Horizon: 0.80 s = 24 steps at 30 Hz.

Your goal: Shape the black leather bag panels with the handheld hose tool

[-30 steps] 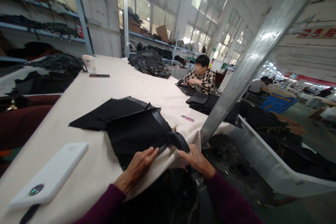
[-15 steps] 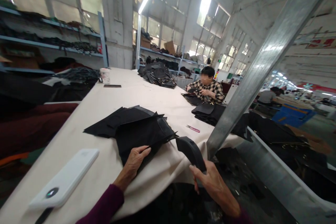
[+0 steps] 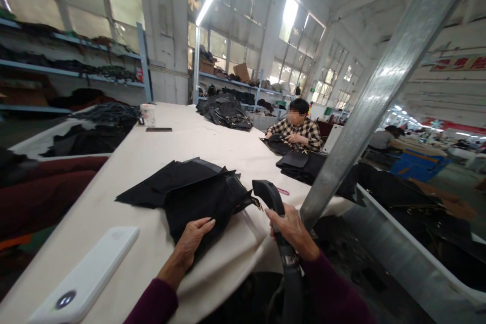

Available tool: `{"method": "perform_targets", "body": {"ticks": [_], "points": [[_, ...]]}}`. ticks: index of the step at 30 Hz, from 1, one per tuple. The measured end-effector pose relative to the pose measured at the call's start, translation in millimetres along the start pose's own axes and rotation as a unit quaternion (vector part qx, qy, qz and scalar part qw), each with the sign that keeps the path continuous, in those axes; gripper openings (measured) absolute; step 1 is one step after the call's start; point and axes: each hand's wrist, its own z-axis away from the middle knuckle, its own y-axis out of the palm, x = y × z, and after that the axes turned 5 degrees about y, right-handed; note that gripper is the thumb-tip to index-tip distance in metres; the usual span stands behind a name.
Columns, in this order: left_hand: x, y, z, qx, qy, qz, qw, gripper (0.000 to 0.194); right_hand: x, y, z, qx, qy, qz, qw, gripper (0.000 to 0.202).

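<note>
My left hand [image 3: 192, 243] pinches the near edge of a black fabric piece [image 3: 201, 200] between thumb and fingers. This piece lies over other flat black pieces [image 3: 146, 187] on the cream-covered table [image 3: 125, 162]. A small gold-coloured metal fitting [image 3: 258, 204] shows at its right corner. My right hand [image 3: 290, 228] is closed around a thick, curved black strap [image 3: 268, 193]. The strap's upper end arches just right of that corner, and its lower part hangs down past the table edge. Whether the strap joins the fabric piece, I cannot tell.
A white power-bank-like device [image 3: 91, 273] lies at left. Pink thread snips [image 3: 283, 191] lie beyond the strap. A slanted metal post [image 3: 360, 111] rises at right beside a bin [image 3: 410, 243] of black pieces. Across the table, a person in a checked shirt [image 3: 313, 131] handles black pieces.
My right hand has moved up and slightly left with the strap, bringing more of its length into view. My left hand keeps its hold on the fabric piece. The camera view has shifted slightly.
</note>
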Motion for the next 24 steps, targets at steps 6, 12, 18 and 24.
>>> {"method": "perform_targets", "body": {"ticks": [6, 12, 18, 24], "points": [[-6.0, -4.9, 1.3, 0.005, -0.059, 0.074, 0.995, 0.043, 3.4, -5.6, 17.8, 0.020, 0.015, 0.000, 1.000, 0.032], [0.6, -3.8, 0.7, 0.015, -0.015, 0.054, 0.998, 0.036, 0.6, 18.6, 51.7, 0.078, -0.005, 0.013, 0.997, 0.023], [10.3, -4.3, -1.4, 0.020, 0.008, 0.028, 0.999, 0.038, 10.9, 45.2, 41.1, 0.064, -0.031, 0.056, 0.996, 0.021], [11.8, 1.6, 2.7, 0.058, 0.095, -0.115, 0.987, 0.041, 15.5, 24.5, 15.2, -0.024, -0.007, 0.063, 0.998, 0.028]]}}
